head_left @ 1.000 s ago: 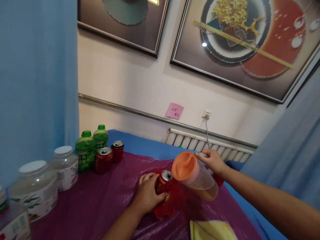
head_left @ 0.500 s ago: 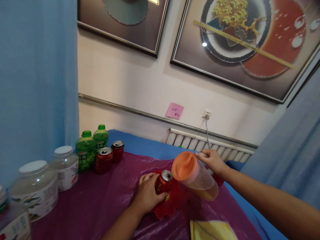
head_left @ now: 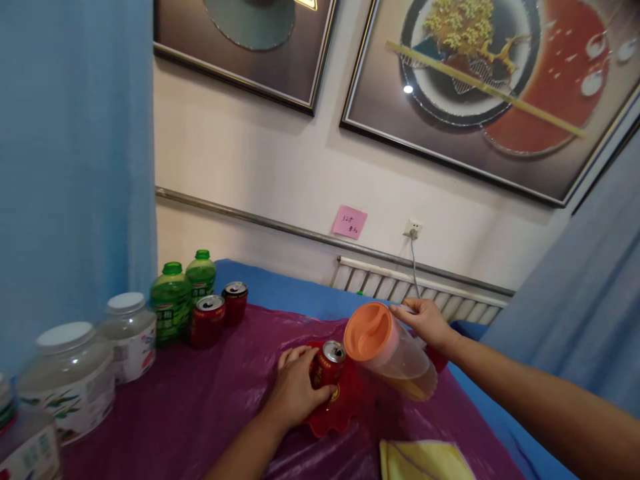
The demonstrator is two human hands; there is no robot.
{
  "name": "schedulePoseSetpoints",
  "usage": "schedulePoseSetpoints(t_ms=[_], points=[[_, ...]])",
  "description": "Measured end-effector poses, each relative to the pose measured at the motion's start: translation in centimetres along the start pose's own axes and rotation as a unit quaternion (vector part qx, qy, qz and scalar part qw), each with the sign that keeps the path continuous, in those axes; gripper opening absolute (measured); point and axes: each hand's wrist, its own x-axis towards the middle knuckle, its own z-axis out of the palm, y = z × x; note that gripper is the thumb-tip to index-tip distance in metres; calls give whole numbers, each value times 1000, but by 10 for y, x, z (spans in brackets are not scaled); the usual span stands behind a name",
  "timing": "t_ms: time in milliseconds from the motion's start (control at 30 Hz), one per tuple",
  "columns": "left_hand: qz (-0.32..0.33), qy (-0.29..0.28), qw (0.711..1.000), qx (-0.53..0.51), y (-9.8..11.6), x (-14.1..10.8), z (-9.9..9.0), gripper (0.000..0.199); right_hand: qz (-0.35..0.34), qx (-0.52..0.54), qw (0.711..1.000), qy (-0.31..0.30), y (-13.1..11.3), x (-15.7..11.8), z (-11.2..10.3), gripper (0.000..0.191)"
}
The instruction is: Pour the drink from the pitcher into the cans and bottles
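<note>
Can and pitcher in hand

The left hand curls its grip round a red can on the red mat; the right hand, closed on its handle, tilts the orange-lidded pitcher just right of the can.

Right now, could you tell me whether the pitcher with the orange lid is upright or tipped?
Tipped: the pitcher leans left, its orange lid toward the red can, its handle in the right hand.

red can: silver top, opened, upright | clear pitcher: orange lid, tilted toward can, pale liquid inside, beside can
</note>
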Motion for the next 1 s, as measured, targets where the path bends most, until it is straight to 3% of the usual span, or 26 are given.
schedulePoseSetpoints(t_ms=[1000], points=[[9, 0, 1000, -9, 2, -1, -1, 64, 7, 6, 1000, -2, -3, -2, 0, 58]])
